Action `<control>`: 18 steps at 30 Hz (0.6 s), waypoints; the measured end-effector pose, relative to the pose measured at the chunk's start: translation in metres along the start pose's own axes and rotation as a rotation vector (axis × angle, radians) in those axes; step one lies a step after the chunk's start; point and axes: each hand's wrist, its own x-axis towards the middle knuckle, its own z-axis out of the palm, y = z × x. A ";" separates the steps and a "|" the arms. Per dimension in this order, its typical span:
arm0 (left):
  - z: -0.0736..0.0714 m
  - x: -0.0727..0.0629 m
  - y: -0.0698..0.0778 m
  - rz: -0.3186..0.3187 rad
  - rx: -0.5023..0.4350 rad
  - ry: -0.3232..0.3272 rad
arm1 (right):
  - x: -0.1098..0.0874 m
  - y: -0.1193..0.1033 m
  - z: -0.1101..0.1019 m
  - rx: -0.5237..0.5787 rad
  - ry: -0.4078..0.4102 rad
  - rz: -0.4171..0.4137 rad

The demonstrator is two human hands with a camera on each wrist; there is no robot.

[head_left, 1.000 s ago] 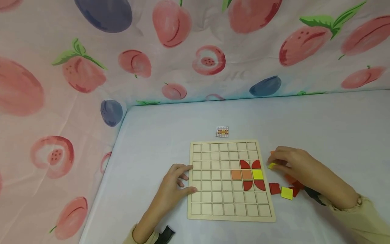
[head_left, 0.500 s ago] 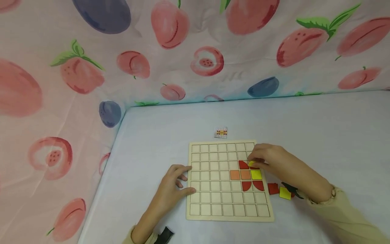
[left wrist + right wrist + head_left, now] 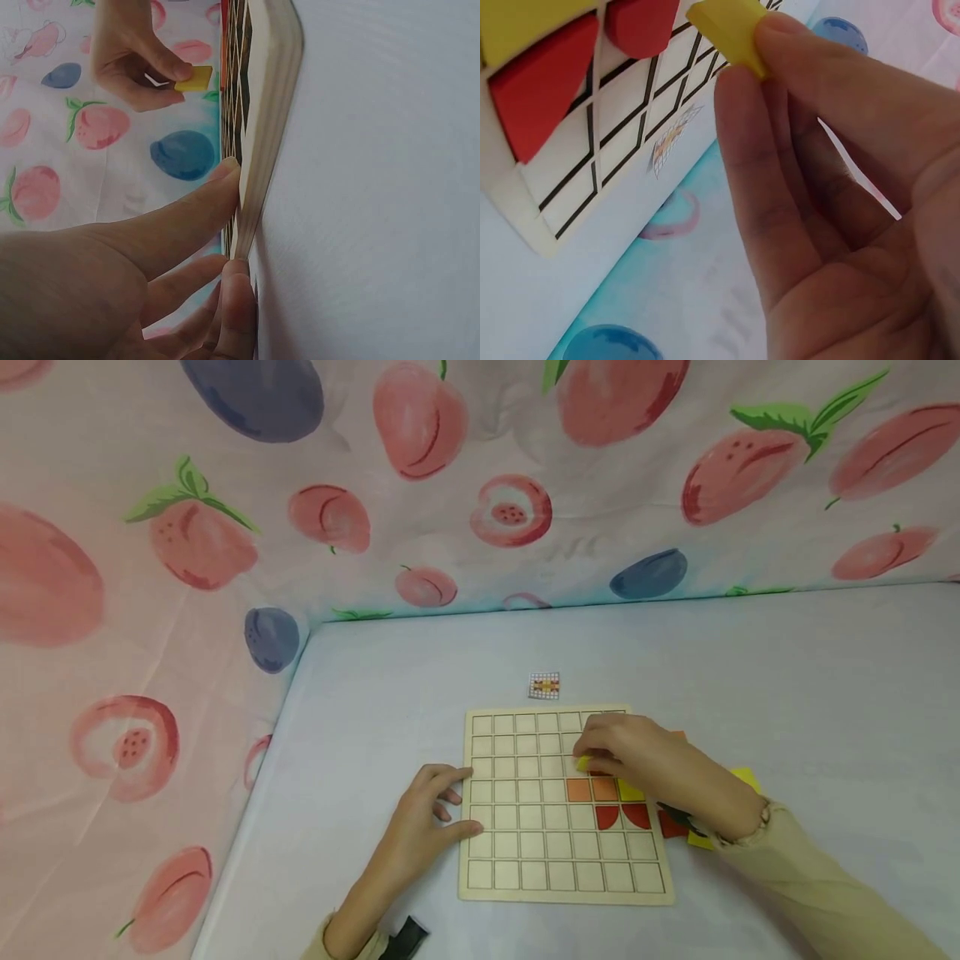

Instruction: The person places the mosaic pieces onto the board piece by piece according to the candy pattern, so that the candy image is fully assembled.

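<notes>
A yellow square tile (image 3: 582, 763) is pinched between the thumb and fingers of my right hand (image 3: 637, 756), above the right part of a wooden grid board (image 3: 528, 847). The right wrist view shows the tile's edge and the fingertips clearly. Set in the board are two orange squares (image 3: 578, 790), a yellow square (image 3: 632, 791) partly covered by the right hand, and red quarter-round pieces (image 3: 607, 817). The upper red ones are mostly hidden by that hand. My left hand (image 3: 420, 814) touches the board's left edge with spread thumb and fingers.
Behind the board lies a small printed pattern card (image 3: 543, 686). Loose tiles sit right of the board, partly under the right arm: red (image 3: 671, 824), yellow (image 3: 746, 777) and orange (image 3: 678, 735). Fruit-patterned cloth (image 3: 420, 527) rises at the back and left.
My right hand has carried the yellow tile leftward from beside the board to over its upper right cells. My left hand stays at the left edge.
</notes>
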 end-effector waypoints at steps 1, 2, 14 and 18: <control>0.000 0.000 0.000 0.000 0.000 0.000 | 0.001 0.000 0.001 0.000 -0.001 0.000; 0.000 0.000 0.000 0.001 0.001 -0.001 | 0.003 0.000 0.001 -0.003 -0.004 -0.002; 0.000 0.001 0.000 -0.006 0.003 0.003 | 0.012 0.006 0.006 0.013 -0.008 -0.069; 0.001 0.002 -0.001 -0.008 0.002 0.004 | 0.015 0.008 0.008 0.023 -0.003 -0.059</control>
